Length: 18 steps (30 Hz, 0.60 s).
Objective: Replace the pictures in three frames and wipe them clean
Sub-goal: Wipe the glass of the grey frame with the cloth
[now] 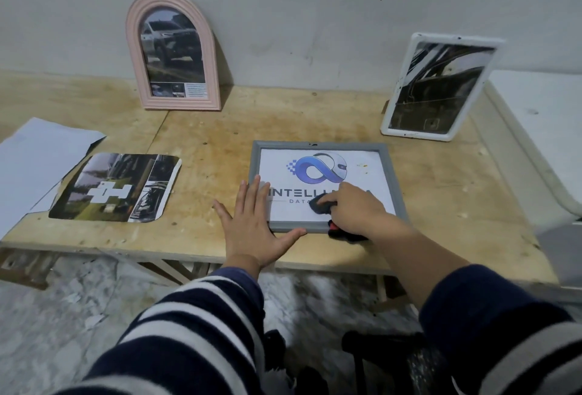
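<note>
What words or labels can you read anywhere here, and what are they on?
"INTELL": print in the gray frame; its remaining letters hidden by the right hand gripping the dark cloth.
"DATA": smaller line beneath, partly covered.
Caption block in the pink arched frame: too small to read.
Nothing else is legible.

My plywood bench (204,130), stained, stands against scuffed grey wall (283,1); marbled floor (47,331) below bench; dim light.

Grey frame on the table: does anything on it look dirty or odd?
Yes. The grey frame has small yellowish specks on its glass near the upper right corner, which the dark cloth in the right hand has not reached.
</note>
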Motion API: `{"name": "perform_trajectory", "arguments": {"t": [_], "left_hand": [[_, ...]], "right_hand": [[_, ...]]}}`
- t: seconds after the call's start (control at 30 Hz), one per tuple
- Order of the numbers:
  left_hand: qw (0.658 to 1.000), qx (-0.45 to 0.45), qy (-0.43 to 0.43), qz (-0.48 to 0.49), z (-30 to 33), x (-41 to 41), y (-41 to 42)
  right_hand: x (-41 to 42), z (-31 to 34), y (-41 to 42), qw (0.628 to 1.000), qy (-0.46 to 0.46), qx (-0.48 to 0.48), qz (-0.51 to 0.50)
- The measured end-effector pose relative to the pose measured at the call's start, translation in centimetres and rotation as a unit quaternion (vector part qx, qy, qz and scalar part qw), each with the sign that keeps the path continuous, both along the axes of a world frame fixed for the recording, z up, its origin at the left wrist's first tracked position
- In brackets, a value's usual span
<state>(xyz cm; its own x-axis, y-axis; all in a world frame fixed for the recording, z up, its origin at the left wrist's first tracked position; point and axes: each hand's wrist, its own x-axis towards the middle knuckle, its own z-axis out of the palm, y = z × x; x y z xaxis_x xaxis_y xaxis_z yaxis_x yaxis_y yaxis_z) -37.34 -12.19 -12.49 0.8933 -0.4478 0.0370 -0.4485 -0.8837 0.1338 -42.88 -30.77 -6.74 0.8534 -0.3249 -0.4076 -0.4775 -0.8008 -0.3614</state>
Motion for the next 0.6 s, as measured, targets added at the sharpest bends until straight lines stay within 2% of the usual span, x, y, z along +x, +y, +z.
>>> {"name": "perform_trajectory", "arguments": {"t": [0.13, 0.2, 0.27, 0.33, 0.4, 0.47, 0.53, 0.6], "left_hand": [[0.999, 0.002, -0.030, -0.012, 0.6, -0.4, 0.0], [0.995, -0.033, -0.071, -0.065, 1.0, -1.1, -0.7], [0.981, -0.093, -0.098, -0.137, 1.3, -2.0, -2.3], [0.976, -0.117, -0.083, -0.162, 1.4, -3.0, -4.6], [0.985, -0.088, -0.046, -0.142, 1.3, -3.7, -6.7], [0.993, -0.017, -0.022, -0.118, 0.9, -3.9, -7.8], [0.993, 0.034, -0.031, -0.108, 0.3, -3.7, -8.2], [0.993, 0.036, -0.031, -0.106, 0.2, -3.6, -8.4]], "right_hand": [[-1.6, 0.5, -0.7, 0.996, 0.004, 0.078, -0.044], [-1.3, 1.5, -1.9, 0.990, 0.005, 0.119, -0.076], [-0.1, 2.3, -3.7, 0.987, -0.011, 0.121, -0.100], [1.4, 3.2, -5.0, 0.986, -0.036, 0.099, -0.128], [2.8, 4.0, -6.1, 0.984, -0.062, 0.079, -0.146], [4.0, 4.1, -7.1, 0.985, -0.078, 0.048, -0.147], [5.1, 3.4, -7.6, 0.987, -0.074, 0.015, -0.141], [5.9, 2.1, -7.6, 0.990, -0.062, -0.034, -0.123]]}}
